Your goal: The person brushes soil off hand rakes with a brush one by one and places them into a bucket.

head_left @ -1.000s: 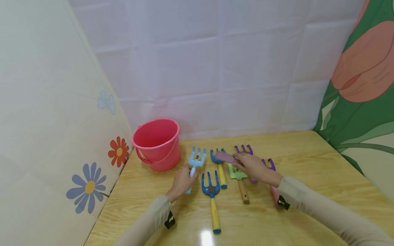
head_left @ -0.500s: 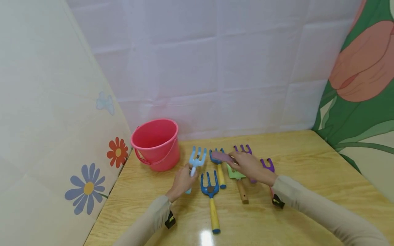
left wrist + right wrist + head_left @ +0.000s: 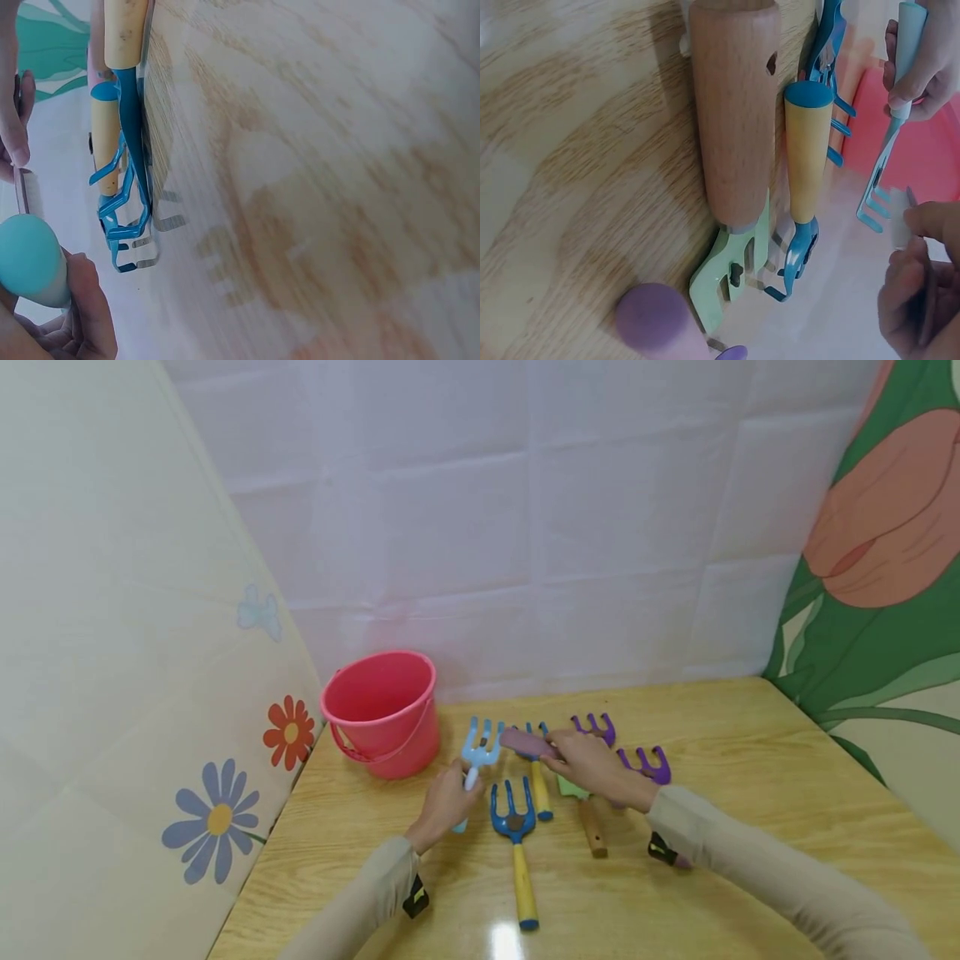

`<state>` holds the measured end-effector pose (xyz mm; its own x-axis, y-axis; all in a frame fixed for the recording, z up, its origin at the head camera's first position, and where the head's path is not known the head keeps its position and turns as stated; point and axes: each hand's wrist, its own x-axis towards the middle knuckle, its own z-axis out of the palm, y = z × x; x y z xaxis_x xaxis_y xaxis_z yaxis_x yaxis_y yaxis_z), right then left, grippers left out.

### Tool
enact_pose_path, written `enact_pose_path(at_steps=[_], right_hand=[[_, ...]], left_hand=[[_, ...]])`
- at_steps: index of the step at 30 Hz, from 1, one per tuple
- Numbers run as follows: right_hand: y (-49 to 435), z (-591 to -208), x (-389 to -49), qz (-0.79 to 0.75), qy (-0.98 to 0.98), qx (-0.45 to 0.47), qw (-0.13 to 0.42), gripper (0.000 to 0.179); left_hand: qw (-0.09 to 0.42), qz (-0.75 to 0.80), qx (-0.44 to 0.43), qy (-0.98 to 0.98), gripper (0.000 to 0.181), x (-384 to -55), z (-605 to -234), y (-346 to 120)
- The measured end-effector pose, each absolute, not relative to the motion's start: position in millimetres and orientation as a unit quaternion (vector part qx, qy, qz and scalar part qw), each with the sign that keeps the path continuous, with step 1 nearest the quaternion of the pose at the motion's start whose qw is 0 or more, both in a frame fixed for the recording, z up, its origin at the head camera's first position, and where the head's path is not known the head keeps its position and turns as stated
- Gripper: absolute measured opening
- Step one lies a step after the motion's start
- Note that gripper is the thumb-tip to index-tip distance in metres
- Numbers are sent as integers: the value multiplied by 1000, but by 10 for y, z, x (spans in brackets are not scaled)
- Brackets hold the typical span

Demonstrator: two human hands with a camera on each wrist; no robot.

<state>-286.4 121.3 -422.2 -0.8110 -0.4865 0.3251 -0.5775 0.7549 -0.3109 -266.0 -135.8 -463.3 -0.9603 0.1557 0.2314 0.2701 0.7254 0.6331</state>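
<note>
My left hand [image 3: 444, 802] grips a light blue hand fork [image 3: 482, 754] by its handle, tines pointing away over the table. The handle's turquoise end [image 3: 30, 255] shows in the left wrist view. With my right hand [image 3: 592, 766] I hold a mauve brush [image 3: 527, 743], its white bristles [image 3: 900, 217] facing the fork. In the head view the brush's tip overlaps the fork's right tine. A dark speck [image 3: 482, 742] sits between the fork's tines. Below my right hand lies a green hand fork [image 3: 731, 274] with a wooden handle, partly hidden in the head view.
Two blue hand forks with yellow handles, one nearer [image 3: 521, 852] and one farther [image 3: 542, 793], lie between my hands. Two purple rakes [image 3: 596, 725] lie to the right, partly covered. A red bucket [image 3: 386, 727] stands at the back left, against the white wall sheet [image 3: 450, 527].
My right hand has moved left with the brush, from over the far blue fork to the light blue fork's tines. The left hand and its fork stay in place.
</note>
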Motion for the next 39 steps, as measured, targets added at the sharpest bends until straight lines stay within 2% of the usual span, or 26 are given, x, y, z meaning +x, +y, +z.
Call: enact_pose_path(at_steps=[7, 16, 23, 28, 39], right_hand=[[1139, -4208, -2860, 230, -926, 288, 86, 28], [1022, -4258, -2882, 231, -922, 290, 111, 21], [932, -4263, -2897, 221, -928, 282, 105, 27], [890, -4267, -2918, 213, -921, 301, 125, 29], [882, -4294, -2919, 209, -916, 312, 139, 26]], left_hand=[[92, -350, -117, -925, 23, -2656, -4646, -1358], [94, -349, -122, -925, 22, -2641, -4662, -1348], [92, -348, -123, -925, 23, -2628, -4659, -1341], [101, -348, -130, -923, 20, -2628, -4654, -1321], [105, -352, -132, -921, 20, -2609, -4623, -1337]])
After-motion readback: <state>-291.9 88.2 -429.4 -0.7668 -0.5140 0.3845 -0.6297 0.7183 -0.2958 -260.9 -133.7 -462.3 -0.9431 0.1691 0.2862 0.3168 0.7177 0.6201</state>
